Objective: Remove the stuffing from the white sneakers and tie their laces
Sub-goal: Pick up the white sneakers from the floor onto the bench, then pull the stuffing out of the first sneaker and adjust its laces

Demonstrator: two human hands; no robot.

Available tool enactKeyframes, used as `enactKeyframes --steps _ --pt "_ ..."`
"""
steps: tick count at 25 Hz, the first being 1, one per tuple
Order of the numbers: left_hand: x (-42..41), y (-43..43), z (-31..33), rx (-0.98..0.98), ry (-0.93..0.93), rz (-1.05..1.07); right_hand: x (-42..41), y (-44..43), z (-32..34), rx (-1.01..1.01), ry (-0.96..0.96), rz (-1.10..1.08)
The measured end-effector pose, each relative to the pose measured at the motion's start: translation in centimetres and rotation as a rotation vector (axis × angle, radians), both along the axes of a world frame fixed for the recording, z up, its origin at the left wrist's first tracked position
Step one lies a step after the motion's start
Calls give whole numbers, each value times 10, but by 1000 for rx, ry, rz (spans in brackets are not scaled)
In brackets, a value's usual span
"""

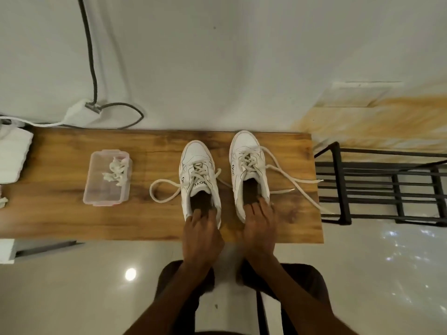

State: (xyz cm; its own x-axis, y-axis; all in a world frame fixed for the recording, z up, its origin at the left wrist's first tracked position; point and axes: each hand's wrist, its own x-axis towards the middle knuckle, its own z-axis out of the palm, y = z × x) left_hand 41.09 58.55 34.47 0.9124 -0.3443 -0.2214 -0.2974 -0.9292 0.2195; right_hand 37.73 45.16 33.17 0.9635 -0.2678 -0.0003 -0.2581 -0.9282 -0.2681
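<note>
Two white sneakers stand side by side on a wooden table (72, 223), toes pointing away from me. My left hand (202, 234) grips the heel of the left sneaker (197, 163), with fingertips inside its opening. My right hand (260, 224) grips the heel of the right sneaker (246, 153) the same way. Both shoe openings look dark, and I see no stuffing in them. The laces lie untied: a loop (160, 192) curls left of the left sneaker, and long ends (290, 177) trail right of the right one. Crumpled white stuffing (117, 171) lies in a clear plastic container (100, 189) on the left.
A black metal rack (387, 184) stands just right of the table. White cloth (13, 155) lies at the table's left end. A power strip (81, 113) with a dark cable (92, 64) lies on the floor behind the table. My knees are below the near edge.
</note>
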Motion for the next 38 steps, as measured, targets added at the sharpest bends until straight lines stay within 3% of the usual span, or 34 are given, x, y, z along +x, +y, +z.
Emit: enactKeyframes --steps 5,9,13,16,24,32,35,38 --pt "0 3 -23 -131 -210 -28 -7 14 -34 -55 -152 -67" --pt "2 6 -23 22 -174 -83 -14 15 -41 -102 -180 -80" --pt "-10 13 -15 204 -325 -209 -35 14 -40 -129 -190 -25" --pt "-22 19 -9 234 -400 -170 -42 15 -36 -78 -156 -36" --pt "-25 11 -11 201 -371 -74 -35 13 -43 -70 -167 -42" --pt "-5 13 -4 203 -305 -201 -41 15 -32 -208 -120 -34" --pt "4 14 4 63 -388 -121 -35 18 -23 -223 -119 -84" --pt "22 17 17 -166 -491 50 -25 38 -15 -155 -337 -128"
